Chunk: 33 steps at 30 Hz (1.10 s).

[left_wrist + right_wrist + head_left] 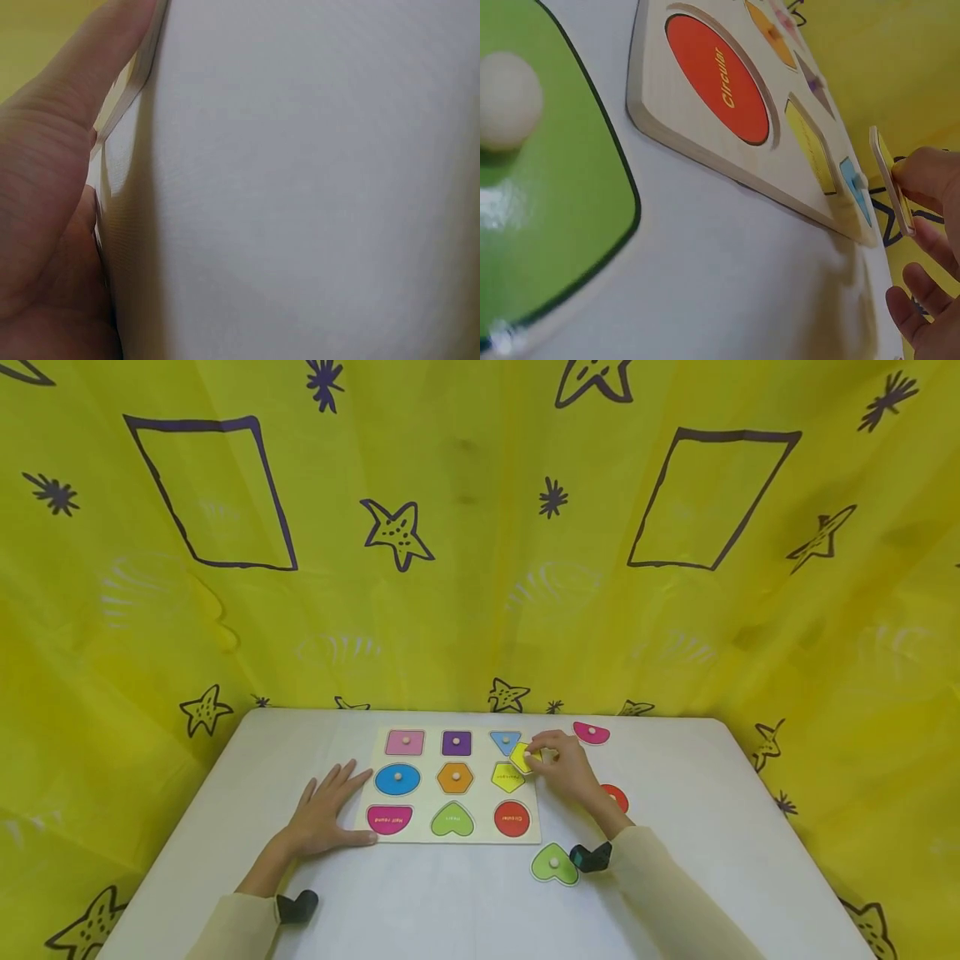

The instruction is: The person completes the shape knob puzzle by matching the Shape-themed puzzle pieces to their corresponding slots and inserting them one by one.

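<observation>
By its small knob my right hand [566,768] pinches a yellow pentagon puzzle piece [519,757]. The piece is tilted above the board's right edge, overlapping the blue triangle [502,737] in the head view. Just below it lies the yellow pentagon recess [508,778] with its printed word. In the right wrist view the piece [887,176] is seen nearly edge-on, clear of the board. My left hand [326,814] rests with spread fingers at the left edge of the wooden puzzle board [483,820], its thumb by the corner near the pink half-round recess [389,820].
Loose on the white table [420,902] lie a green heart piece [543,865], a red circle piece [617,795] partly behind my right wrist, and a pink half-round piece [585,732]. Several knobbed pieces sit in the board. A yellow patterned curtain [465,610] hangs behind.
</observation>
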### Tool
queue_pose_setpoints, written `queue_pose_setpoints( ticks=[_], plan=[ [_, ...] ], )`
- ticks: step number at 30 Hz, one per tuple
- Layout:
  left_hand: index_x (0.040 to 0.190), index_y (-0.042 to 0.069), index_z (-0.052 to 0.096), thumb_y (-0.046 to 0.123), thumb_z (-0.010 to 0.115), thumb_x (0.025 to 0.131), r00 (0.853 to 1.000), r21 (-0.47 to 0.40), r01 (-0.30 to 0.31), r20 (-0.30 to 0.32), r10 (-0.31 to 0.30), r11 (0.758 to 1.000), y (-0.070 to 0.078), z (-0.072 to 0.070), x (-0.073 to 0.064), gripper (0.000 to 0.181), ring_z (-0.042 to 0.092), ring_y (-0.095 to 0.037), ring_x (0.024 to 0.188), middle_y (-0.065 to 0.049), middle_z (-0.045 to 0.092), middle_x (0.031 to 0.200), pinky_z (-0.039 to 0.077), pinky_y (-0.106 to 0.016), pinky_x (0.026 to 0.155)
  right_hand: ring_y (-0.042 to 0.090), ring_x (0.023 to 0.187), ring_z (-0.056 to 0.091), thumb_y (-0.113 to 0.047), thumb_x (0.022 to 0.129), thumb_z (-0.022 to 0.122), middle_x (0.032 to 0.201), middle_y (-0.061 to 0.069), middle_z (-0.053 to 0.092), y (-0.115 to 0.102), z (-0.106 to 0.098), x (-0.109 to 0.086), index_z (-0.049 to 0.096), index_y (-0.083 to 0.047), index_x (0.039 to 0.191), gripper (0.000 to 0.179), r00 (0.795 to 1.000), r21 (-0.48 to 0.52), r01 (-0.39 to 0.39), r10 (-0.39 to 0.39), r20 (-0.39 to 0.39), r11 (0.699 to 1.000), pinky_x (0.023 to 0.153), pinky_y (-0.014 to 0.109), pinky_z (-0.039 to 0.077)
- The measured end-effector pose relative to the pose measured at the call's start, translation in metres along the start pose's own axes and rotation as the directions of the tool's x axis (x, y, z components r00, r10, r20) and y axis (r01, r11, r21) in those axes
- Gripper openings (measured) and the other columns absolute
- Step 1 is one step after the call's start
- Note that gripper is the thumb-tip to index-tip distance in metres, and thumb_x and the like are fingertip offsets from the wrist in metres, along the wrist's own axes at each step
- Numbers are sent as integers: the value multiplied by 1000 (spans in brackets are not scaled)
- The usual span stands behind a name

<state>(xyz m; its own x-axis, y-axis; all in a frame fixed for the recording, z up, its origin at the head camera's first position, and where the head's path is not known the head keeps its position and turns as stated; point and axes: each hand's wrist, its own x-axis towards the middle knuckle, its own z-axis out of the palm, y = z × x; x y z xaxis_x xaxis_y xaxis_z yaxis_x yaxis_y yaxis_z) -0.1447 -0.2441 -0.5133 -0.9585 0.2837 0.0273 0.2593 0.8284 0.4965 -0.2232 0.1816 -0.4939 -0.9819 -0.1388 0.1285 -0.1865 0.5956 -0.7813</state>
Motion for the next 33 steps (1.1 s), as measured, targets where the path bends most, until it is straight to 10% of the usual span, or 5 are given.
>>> queue_pose_setpoints(
  ticks=[33],
  plan=[
    [157,13,42,62,84,70,1000,19,12,16,-12,1000,-4,2,3,108,13,-51,152,-25,27,165,1,-75,117,30,121,47,-15,87,83,125,7,66,2,36,-8,81,-15,92,6,999,-84,34,-31,36,996,100,48,47]
  ],
)
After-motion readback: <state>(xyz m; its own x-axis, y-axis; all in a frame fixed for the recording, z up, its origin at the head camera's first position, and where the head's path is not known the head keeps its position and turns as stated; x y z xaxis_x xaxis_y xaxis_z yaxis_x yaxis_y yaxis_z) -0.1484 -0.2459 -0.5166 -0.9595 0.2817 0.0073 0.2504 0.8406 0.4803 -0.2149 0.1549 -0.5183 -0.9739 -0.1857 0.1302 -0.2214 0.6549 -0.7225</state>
